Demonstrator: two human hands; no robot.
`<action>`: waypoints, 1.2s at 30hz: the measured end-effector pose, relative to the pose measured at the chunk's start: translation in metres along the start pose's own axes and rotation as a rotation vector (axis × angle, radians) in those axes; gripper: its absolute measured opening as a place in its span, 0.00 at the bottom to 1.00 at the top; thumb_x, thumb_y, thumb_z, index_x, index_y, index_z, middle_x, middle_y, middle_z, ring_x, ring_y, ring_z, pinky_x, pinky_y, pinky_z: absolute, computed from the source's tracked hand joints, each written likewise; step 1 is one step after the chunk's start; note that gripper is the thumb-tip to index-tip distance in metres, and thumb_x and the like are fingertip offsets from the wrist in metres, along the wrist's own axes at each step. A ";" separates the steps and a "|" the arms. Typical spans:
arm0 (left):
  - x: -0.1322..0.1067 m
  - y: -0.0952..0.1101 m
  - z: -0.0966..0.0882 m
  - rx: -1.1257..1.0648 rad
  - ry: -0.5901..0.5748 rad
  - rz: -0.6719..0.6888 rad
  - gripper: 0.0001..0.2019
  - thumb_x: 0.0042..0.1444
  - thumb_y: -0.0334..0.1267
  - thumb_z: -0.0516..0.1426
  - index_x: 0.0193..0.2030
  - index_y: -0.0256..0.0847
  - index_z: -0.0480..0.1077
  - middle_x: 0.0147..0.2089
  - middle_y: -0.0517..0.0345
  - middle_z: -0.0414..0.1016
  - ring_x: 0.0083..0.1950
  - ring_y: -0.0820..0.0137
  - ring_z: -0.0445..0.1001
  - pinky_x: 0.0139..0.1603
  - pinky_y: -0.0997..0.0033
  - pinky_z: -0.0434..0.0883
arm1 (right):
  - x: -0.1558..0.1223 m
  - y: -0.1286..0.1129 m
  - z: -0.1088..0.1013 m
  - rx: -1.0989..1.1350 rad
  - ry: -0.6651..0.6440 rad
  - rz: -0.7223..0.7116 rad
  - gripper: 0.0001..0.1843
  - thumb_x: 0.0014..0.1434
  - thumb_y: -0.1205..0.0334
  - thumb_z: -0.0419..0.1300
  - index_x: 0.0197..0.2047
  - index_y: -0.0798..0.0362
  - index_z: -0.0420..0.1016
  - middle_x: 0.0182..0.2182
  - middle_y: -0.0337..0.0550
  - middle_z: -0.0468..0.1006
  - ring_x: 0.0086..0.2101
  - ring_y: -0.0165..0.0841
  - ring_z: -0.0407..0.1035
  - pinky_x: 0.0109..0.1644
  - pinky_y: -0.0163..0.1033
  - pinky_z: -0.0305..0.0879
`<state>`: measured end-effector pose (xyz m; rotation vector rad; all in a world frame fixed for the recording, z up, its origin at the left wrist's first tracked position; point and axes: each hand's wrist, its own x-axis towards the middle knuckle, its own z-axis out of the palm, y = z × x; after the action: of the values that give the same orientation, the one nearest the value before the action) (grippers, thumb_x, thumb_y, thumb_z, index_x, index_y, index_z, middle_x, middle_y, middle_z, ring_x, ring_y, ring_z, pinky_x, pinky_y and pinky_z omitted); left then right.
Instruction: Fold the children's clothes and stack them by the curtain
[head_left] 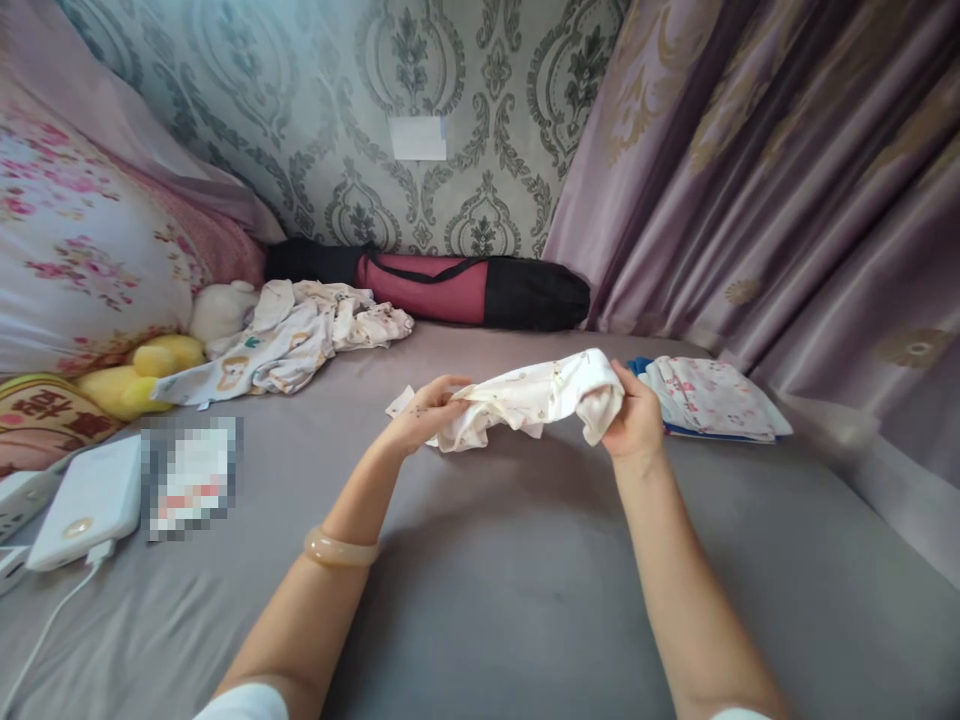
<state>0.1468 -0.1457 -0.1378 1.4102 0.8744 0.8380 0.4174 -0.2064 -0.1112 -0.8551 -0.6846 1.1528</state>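
Between my two hands a white printed baby garment [517,395] is stretched sideways above the grey sheet; its exact kind is unclear because it is bunched up. My left hand [427,412] is closed on its left part, fingers pinching the cloth. At the other end, my right hand [634,412] grips the wide folded band. Just right of that hand lies a stack of folded clothes [712,398], white floral on top with blue beneath. A loose heap of printed clothes [300,335] rests farther back on the left.
A grey sheet [510,580] covers the surface. Along the patterned wall lies a red and black long bag [427,288]. On the left are a floral pillow [90,240], a yellow plush toy [142,375], a white power bank [94,500] with cable, and a blurred packet [193,478]. Curtains [750,180] hang right.
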 end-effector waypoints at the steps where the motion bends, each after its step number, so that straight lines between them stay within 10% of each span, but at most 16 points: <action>1: 0.000 -0.002 0.002 -0.042 -0.016 -0.031 0.20 0.45 0.42 0.65 0.47 0.41 0.75 0.27 0.60 0.74 0.27 0.71 0.71 0.24 0.78 0.63 | -0.003 -0.002 0.003 0.015 -0.031 -0.018 0.16 0.57 0.49 0.56 0.39 0.51 0.75 0.37 0.46 0.80 0.47 0.42 0.73 0.49 0.49 0.72; 10: 0.004 -0.019 0.017 -0.152 -0.161 -0.336 0.17 0.46 0.52 0.65 0.34 0.38 0.76 0.23 0.56 0.74 0.21 0.70 0.70 0.19 0.74 0.62 | 0.004 0.015 0.001 -0.159 -0.129 0.029 0.28 0.59 0.36 0.46 0.47 0.49 0.69 0.54 0.54 0.71 0.60 0.47 0.61 0.61 0.59 0.59; 18: -0.006 -0.014 0.022 0.502 -0.176 0.125 0.16 0.44 0.45 0.66 0.41 0.44 0.77 0.26 0.60 0.70 0.25 0.72 0.66 0.27 0.74 0.61 | -0.001 0.017 0.008 -0.334 -0.195 -0.024 0.30 0.62 0.40 0.43 0.60 0.46 0.63 0.63 0.46 0.63 0.62 0.40 0.57 0.62 0.53 0.59; 21: -0.009 -0.014 0.042 0.784 -0.065 0.400 0.12 0.52 0.45 0.62 0.41 0.43 0.75 0.38 0.51 0.71 0.38 0.64 0.71 0.41 0.67 0.65 | -0.008 0.020 0.017 -0.445 -0.293 -0.006 0.33 0.64 0.40 0.39 0.67 0.46 0.55 0.66 0.46 0.58 0.64 0.38 0.54 0.63 0.53 0.57; 25: -0.017 -0.019 0.078 0.952 -0.252 0.612 0.12 0.62 0.45 0.53 0.43 0.41 0.71 0.45 0.48 0.71 0.47 0.61 0.69 0.49 0.63 0.65 | -0.014 0.025 0.024 -0.443 -0.362 0.063 0.34 0.66 0.42 0.38 0.68 0.49 0.52 0.67 0.49 0.55 0.65 0.37 0.52 0.63 0.52 0.56; 31: -0.018 -0.040 0.114 1.083 -0.150 0.422 0.17 0.54 0.52 0.59 0.41 0.41 0.68 0.41 0.45 0.71 0.44 0.57 0.69 0.41 0.61 0.65 | -0.013 0.018 0.023 -0.464 -0.318 0.028 0.34 0.65 0.39 0.37 0.65 0.47 0.59 0.66 0.49 0.59 0.64 0.39 0.55 0.61 0.54 0.59; 36: -0.004 -0.047 0.110 0.884 0.029 0.238 0.06 0.57 0.40 0.54 0.31 0.42 0.67 0.34 0.48 0.72 0.37 0.60 0.71 0.36 0.63 0.64 | -0.014 0.017 0.021 -0.447 -0.321 0.031 0.32 0.64 0.38 0.41 0.61 0.47 0.64 0.64 0.48 0.61 0.63 0.41 0.57 0.59 0.54 0.61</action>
<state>0.2417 -0.1997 -0.1871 2.3077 1.1846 0.6613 0.3877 -0.2126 -0.1152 -1.0650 -1.2283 1.1962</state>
